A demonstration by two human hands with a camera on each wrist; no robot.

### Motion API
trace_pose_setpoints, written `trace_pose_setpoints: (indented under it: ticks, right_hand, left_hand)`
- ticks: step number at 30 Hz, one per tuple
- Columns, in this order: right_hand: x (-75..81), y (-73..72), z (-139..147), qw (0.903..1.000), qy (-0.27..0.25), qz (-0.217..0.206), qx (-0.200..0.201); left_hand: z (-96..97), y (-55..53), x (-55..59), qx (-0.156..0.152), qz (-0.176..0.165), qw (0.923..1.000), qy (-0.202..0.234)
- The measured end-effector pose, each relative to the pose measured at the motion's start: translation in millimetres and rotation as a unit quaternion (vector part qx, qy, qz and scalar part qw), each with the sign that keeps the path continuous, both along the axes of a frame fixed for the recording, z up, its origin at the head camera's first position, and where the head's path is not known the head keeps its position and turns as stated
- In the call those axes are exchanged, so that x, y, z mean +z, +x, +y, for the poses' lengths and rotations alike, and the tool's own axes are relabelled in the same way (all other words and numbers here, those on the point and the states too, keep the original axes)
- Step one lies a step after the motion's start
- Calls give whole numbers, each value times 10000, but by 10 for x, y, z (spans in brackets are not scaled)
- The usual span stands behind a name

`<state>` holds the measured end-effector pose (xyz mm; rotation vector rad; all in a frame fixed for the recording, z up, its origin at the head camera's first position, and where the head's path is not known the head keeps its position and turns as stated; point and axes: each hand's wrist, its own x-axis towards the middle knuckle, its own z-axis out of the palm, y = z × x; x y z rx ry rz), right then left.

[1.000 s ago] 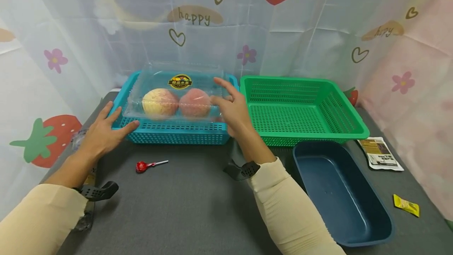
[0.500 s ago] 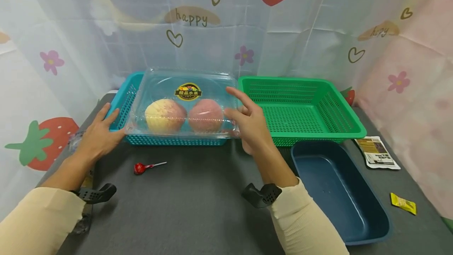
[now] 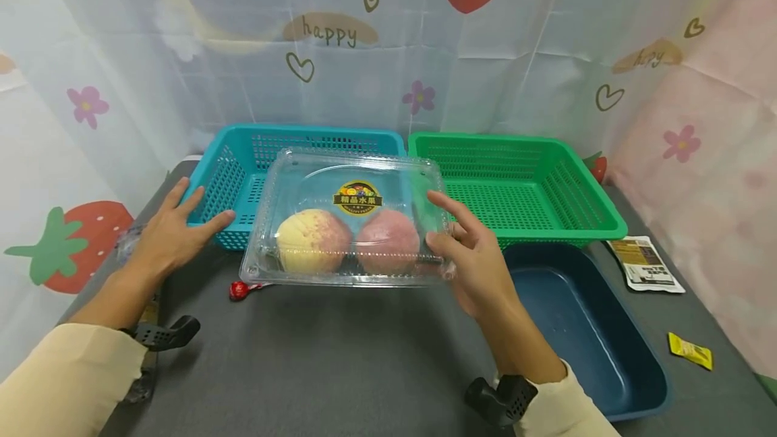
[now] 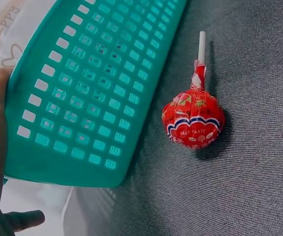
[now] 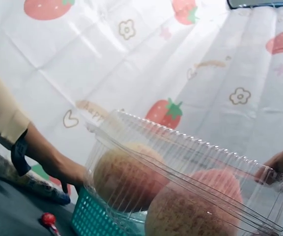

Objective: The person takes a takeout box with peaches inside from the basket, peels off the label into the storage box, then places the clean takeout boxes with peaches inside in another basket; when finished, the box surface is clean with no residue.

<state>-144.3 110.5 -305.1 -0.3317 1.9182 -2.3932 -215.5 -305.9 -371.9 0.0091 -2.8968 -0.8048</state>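
My right hand (image 3: pixel 476 258) grips the right end of a clear plastic fruit box (image 3: pixel 358 170), lifted in front of the two baskets and tilted. Inside lie two peaches, a yellow-and-pink peach (image 3: pixel 311 241) and a pinker peach (image 3: pixel 388 243); a round label is on the lid. With fingers spread, my left hand (image 3: pixel 173 235) touches the left front corner of the blue basket (image 3: pixel 239 154). In the left wrist view, a red-wrapped lollipop (image 4: pixel 193 118) lies on the cloth beside that basket; the box partly covers it in the head view.
A green basket (image 3: pixel 516 231) stands right of the blue one. In front of it is a dark blue tub (image 3: pixel 577 342). A white-and-brown packet (image 3: pixel 646 265) and a yellow wrapped sweet (image 3: pixel 690 351) lie at the right. Clear packaging (image 3: pixel 141 383) lies beneath the left forearm.
The right hand has brought the fruit box out of the blue basket, toward me and to the right. The left hand has stayed at the basket's corner.
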Motion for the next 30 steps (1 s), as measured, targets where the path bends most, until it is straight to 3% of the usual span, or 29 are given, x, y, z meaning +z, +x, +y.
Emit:
trace_pose_setpoints:
  ticks: [9,17,30]
  right_hand:
    - [-158,281,213,9989,393,230,-147]
    - [-345,477,398,9980,398,500,35]
    - [-607,599,509,9978,473,460,88]
  left_hand:
    - [-10,-1,-4,-96,53,9999,48]
    - [-30,6,3,-109,43,9999,82]
    - [-20,23,26,-173,6,9998,69]
